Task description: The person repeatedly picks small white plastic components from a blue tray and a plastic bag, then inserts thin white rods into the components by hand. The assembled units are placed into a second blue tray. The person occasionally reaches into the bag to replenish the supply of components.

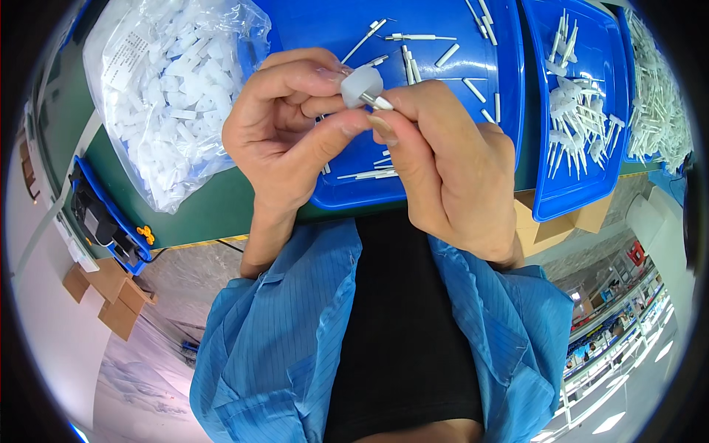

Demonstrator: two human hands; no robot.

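Observation:
Over the near part of a blue tray (pixel 473 22), my two hands meet at chest height. A small translucent white plastic cap (pixel 361 84) is pinched by my left hand (pixel 284 122), between the fingers and thumb. My right hand (pixel 458 162) grips a thin white rod (pixel 380 103) between thumb and forefinger. Its metal end points at the cap and touches it or enters it; I cannot tell which. Several loose white rods (pixel 421 37) with metal ends lie scattered in the tray, partly hidden behind my hands.
At the left, a clear plastic bag (pixel 133 140) bulges with white plastic pieces (pixel 196 74). On the right, a second blue tray (pixel 543 196) holds bunches of rods with caps (pixel 580 111); more rods (pixel 657 96) are heaped beyond. A dark device (pixel 103 225) and orange pieces (pixel 146 235) sit by the green table edge.

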